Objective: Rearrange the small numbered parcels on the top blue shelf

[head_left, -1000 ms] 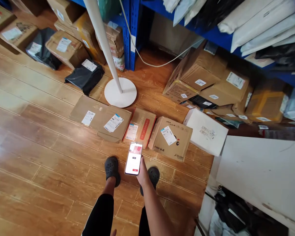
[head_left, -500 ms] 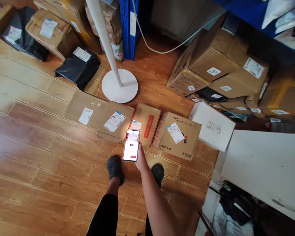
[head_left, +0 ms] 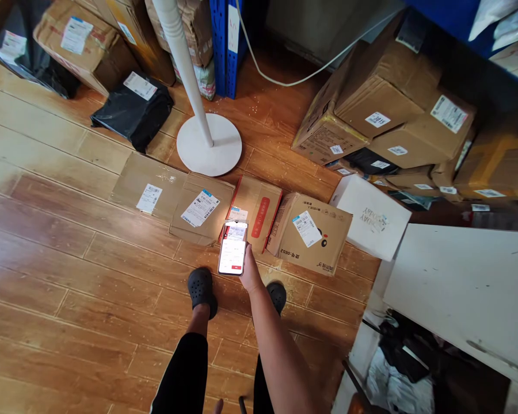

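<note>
My right hand (head_left: pixel 250 269) is clamped around the phone (head_left: pixel 232 248), held screen-up over the floor (head_left: pixel 69 230), just above the label of the red-striped box (head_left: pixel 259 211) in the row by the lamp base (head_left: pixel 209 144); I judge it best to keep the phone level and steady, label filling the screen; my left hand (head_left: pixel 218 407) barely shows, so I cannot tell its state.

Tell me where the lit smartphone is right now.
In the head view, the lit smartphone sits just left of centre, held in the right hand over the near edge of the red-striped cardboard box, ahead of the black clogs.
</note>
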A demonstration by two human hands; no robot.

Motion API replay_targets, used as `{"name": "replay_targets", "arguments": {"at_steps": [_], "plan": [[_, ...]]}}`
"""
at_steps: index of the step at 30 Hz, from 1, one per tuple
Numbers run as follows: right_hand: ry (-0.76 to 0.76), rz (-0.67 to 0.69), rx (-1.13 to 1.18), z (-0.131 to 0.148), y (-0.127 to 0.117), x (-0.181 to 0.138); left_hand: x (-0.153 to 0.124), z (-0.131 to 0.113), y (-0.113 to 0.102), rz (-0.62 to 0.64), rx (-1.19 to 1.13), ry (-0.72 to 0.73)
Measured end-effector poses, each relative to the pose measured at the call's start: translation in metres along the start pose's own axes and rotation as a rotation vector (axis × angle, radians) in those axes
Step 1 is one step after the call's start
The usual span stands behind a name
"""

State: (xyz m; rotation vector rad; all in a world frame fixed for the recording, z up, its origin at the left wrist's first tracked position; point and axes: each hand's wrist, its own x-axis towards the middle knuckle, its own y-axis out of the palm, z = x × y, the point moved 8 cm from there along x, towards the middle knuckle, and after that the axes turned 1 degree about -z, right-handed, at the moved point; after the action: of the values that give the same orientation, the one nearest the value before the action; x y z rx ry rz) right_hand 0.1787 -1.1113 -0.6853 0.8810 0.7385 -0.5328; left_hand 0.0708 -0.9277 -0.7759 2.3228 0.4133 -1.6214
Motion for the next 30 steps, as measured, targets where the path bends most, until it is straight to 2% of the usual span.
{"name": "replay_targets", "arguments": {"at_steps": [8, 15, 19, 23, 30], "plan": [[-0.006, 0.036, -0.021, 0.006, 0.007, -0.009, -0.005, -0.001, 0.005, -0.01, 0.005, -0.018], [0.003, 0.19, -0.053, 0.019, 0.026, -0.044, -0.018, -0.002, 0.015, 0.007, 0.012, -0.063], [0.03, 0.246, -0.085, 0.021, 0.033, -0.061, -0.027, -0.012, 0.02, 0.009, 0.0, -0.063], [0.036, 0.269, -0.116, 0.019, 0.036, -0.071, -0.033, -0.019, 0.021, -0.004, -0.017, -0.069], [0.054, 0.314, -0.142, 0.001, 0.046, -0.084, -0.04, -0.011, 0.021, -0.048, -0.072, -0.117]]}}
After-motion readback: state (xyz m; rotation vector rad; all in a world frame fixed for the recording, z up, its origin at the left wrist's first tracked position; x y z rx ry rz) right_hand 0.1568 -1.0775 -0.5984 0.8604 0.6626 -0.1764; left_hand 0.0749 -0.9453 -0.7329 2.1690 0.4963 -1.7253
